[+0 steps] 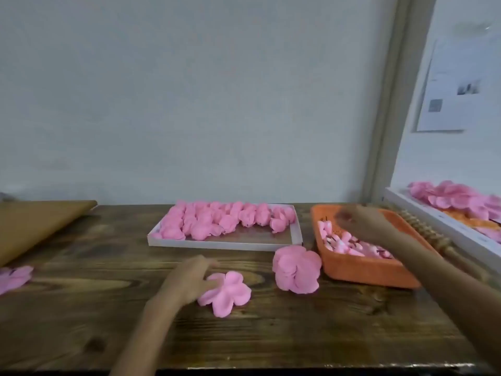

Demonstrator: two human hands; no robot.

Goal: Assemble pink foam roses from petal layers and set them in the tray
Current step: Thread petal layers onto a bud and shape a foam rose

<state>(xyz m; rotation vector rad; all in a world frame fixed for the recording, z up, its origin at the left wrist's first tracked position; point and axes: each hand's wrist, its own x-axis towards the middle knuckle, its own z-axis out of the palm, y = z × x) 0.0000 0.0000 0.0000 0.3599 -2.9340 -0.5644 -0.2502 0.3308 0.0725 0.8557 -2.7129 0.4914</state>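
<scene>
A pink foam petal layer [226, 293] lies flat on the wooden table [108, 308], and my left hand [187, 278] rests on its left side with the fingers spread over it. A stack of rounder pink petal layers [296, 268] sits just to its right. My right hand [360, 222] reaches into the orange basket [374, 270] of small pink rose buds; motion blur hides what its fingers do. Behind, a white tray [225, 244] holds several finished pink roses along its back and left.
A brown paper sheet [32, 226] lies at the far left, with more pink petals [13, 278] at the left edge. A white box of pink petals [455, 202] stands at the right, with a wooden ridged roller [428, 234] beside the basket. A wall rises behind the table.
</scene>
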